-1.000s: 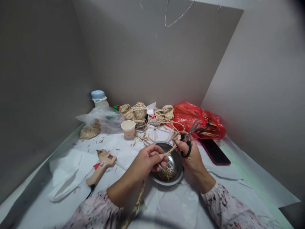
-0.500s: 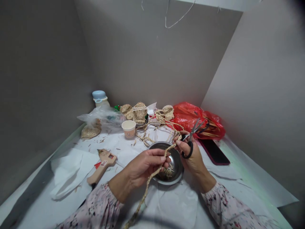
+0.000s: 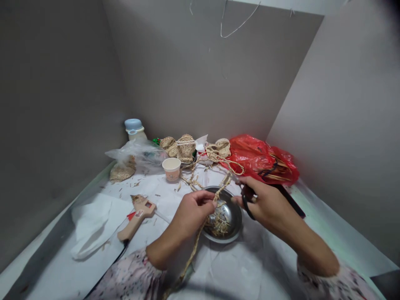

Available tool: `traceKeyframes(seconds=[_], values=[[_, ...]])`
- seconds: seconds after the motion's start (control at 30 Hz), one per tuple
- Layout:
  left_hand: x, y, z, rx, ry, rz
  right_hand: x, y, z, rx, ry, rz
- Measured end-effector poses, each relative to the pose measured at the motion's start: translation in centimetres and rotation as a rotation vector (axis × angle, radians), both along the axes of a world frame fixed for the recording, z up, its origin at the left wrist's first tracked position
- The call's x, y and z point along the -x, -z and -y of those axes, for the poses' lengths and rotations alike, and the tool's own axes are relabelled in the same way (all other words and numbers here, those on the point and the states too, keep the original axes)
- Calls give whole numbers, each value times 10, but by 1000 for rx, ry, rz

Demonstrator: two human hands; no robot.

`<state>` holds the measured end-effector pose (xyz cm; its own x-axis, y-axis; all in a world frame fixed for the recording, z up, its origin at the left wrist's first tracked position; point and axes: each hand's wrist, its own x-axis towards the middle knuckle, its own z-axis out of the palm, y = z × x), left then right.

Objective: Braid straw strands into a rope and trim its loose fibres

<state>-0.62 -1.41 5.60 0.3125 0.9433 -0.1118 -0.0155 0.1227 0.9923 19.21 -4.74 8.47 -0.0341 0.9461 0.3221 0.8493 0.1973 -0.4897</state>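
My left hand (image 3: 195,212) pinches a braided straw cord (image 3: 194,249) over the near left side of a metal bowl (image 3: 223,239). The cord runs from the lower edge of the picture up through my fingers towards the back. My right hand (image 3: 261,198) is closed round black-handled scissors (image 3: 246,204), right of the bowl; their blades are blurred and lie near the cord's upper stretch (image 3: 225,181). Whether the blades touch the cord I cannot tell. Straw clippings (image 3: 219,225) lie in the bowl.
Behind stand a paper cup (image 3: 171,170), woven straw pieces (image 3: 186,148) and a red plastic bag (image 3: 250,154). On the left are a glue gun (image 3: 137,216) with a cable, white cloth or paper (image 3: 93,225) and a blue-lidded bottle (image 3: 134,127). A phone (image 3: 293,202) lies partly behind my right hand.
My right hand has let go of the cord and turned, with the scissors now gripped by their handles and pointing at the cord. My left hand still pinches the cord.
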Motion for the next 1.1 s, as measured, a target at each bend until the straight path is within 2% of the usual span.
traceKeyframes(seconds=[0.17, 0.3, 0.43, 0.7, 1.1], values=[[0, 0, 0, -62, -26, -86, -3, -14, 29, 73, -19, 387], [1, 0, -1, -109, -51, -150, -4, -11, 40, 151, -7, 518], [-1, 2, -1, -120, -64, -157, -1, -9, 39, 208, 40, 613], [-3, 6, -2, -80, -65, -167, 17, -16, 36, 201, 53, 649], [-6, 5, 0, -92, -99, -189, 15, -8, 34, 209, 49, 662]])
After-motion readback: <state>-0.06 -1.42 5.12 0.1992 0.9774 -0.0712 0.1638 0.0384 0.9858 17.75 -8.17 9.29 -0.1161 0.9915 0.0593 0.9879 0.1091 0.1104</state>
